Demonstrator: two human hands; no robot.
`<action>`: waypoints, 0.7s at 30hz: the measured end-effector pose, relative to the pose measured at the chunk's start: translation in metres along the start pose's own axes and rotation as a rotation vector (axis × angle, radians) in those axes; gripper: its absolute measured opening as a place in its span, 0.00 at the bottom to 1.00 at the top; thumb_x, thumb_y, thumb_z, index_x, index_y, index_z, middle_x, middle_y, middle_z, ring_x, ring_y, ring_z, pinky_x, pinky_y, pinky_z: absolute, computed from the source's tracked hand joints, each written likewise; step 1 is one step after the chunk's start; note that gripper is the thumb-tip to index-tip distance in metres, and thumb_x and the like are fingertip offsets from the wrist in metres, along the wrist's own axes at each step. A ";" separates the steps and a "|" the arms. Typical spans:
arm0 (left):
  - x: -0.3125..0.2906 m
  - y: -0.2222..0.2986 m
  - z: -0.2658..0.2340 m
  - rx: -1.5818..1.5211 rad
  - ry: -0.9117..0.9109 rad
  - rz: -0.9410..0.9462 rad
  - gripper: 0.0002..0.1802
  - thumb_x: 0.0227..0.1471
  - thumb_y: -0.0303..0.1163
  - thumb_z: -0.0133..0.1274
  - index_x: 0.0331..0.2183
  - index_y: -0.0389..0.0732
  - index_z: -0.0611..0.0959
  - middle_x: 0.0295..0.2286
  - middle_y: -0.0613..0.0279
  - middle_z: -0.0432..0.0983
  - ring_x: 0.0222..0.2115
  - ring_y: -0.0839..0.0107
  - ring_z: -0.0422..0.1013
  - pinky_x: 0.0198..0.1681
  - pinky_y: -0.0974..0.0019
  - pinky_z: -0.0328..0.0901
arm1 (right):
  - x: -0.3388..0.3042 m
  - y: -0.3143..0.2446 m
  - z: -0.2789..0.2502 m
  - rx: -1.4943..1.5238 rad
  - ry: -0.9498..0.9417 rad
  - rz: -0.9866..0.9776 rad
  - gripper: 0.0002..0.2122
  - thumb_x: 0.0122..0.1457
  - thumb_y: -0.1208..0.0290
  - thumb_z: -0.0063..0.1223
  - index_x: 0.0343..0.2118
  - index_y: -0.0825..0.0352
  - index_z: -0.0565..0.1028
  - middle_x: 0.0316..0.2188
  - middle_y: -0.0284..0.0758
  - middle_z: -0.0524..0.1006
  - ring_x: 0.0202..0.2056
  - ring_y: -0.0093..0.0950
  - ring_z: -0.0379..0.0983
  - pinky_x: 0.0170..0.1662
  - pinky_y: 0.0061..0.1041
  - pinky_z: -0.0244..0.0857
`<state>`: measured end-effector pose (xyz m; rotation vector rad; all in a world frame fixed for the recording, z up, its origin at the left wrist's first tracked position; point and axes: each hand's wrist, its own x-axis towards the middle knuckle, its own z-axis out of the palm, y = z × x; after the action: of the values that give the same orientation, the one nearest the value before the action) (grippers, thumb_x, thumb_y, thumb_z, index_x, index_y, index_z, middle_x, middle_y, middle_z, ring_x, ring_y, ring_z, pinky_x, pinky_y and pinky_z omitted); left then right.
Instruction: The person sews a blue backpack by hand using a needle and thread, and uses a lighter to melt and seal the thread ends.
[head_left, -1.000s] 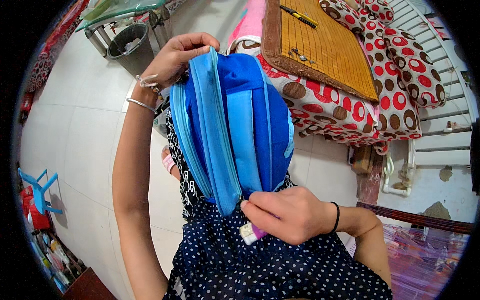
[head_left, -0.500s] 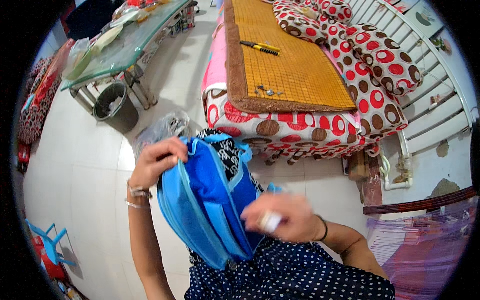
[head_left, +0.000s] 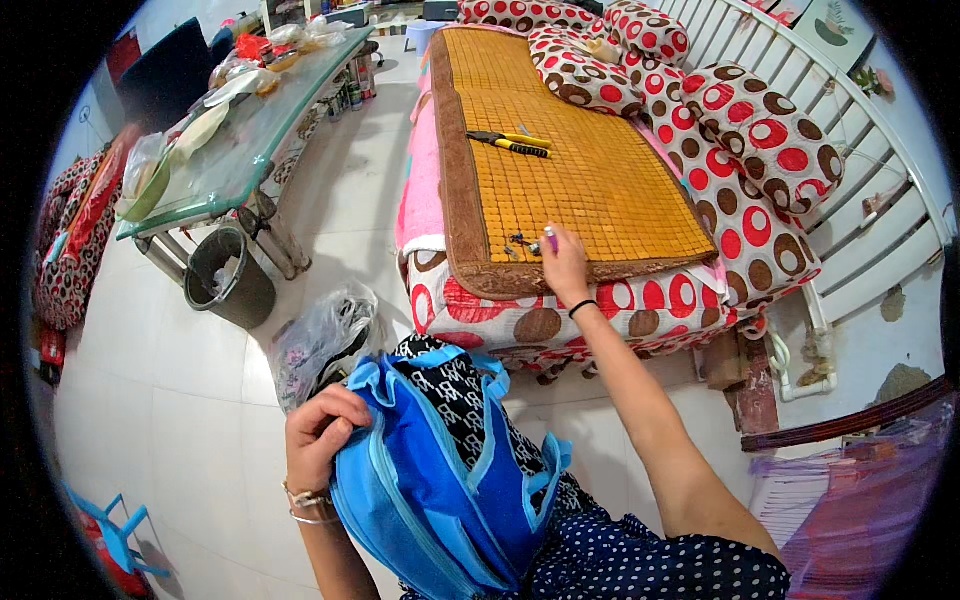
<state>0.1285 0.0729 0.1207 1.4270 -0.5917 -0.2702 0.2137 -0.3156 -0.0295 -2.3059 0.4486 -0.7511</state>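
A blue backpack (head_left: 420, 460) with black-and-white patterned panels rests on my lap, tilted. My left hand (head_left: 325, 430) is closed on its upper left edge, by the zip seam. Stretched forward to the bed, my right hand (head_left: 565, 262) is over the near edge of the tan tile mat (head_left: 610, 195), its fingers drawn together. A small purple and white bit shows at those fingertips, too small to name. Beside them lie several small dark metal pieces (head_left: 517, 242). Farther up the mat are pliers (head_left: 508, 143) with yellow and black handles.
Dotted pillows (head_left: 765, 135) line the bed's right side against a white rail (head_left: 890, 170). To the left stand a cluttered glass table (head_left: 225, 150) and a dark bin (head_left: 230, 285). A clear plastic bag (head_left: 325, 335) lies on the floor beside the backpack. A blue stool (head_left: 120, 535) is lower left.
My right hand has gone from beside the backpack forward to the small metal pieces on the mat. My left hand keeps its hold on the backpack, and the view has shifted.
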 end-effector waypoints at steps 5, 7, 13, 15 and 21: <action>0.003 -0.006 -0.003 -0.006 0.039 0.008 0.11 0.45 0.33 0.51 0.23 0.34 0.76 0.24 0.58 0.70 0.27 0.70 0.65 0.33 0.70 0.60 | -0.007 -0.025 0.040 -0.162 0.112 -0.228 0.16 0.52 0.64 0.49 0.43 0.63 0.70 0.42 0.47 0.67 0.47 0.45 0.58 0.50 0.41 0.51; 0.004 -0.010 -0.005 -0.030 0.062 0.028 0.11 0.45 0.34 0.52 0.22 0.34 0.75 0.24 0.58 0.70 0.26 0.70 0.65 0.32 0.69 0.61 | -0.009 -0.032 0.039 -0.135 0.056 -0.254 0.15 0.49 0.67 0.51 0.41 0.64 0.71 0.43 0.45 0.67 0.46 0.43 0.59 0.49 0.39 0.52; 0.006 -0.018 -0.005 -0.107 0.106 0.077 0.13 0.46 0.35 0.51 0.21 0.34 0.75 0.23 0.58 0.69 0.26 0.69 0.65 0.30 0.69 0.61 | -0.016 -0.029 0.038 -0.070 0.080 -0.288 0.10 0.44 0.78 0.52 0.32 0.67 0.71 0.34 0.40 0.68 0.39 0.39 0.62 0.42 0.34 0.57; 0.005 -0.016 -0.004 -0.127 0.119 0.090 0.13 0.47 0.35 0.51 0.21 0.34 0.74 0.23 0.58 0.68 0.25 0.69 0.65 0.30 0.69 0.61 | -0.015 -0.032 0.037 -0.072 0.070 -0.284 0.10 0.42 0.80 0.50 0.30 0.67 0.71 0.31 0.39 0.67 0.38 0.39 0.62 0.40 0.35 0.57; -0.003 -0.022 -0.011 -0.168 0.153 0.112 0.14 0.48 0.36 0.50 0.22 0.34 0.73 0.22 0.57 0.67 0.25 0.69 0.64 0.30 0.69 0.60 | 0.014 -0.020 0.033 -0.197 -0.094 -0.404 0.08 0.41 0.77 0.53 0.27 0.65 0.69 0.29 0.39 0.67 0.32 0.40 0.66 0.34 0.34 0.61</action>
<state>0.1357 0.0811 0.0982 1.2360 -0.5097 -0.1179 0.2473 -0.2919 -0.0312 -2.6436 0.0088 -0.8114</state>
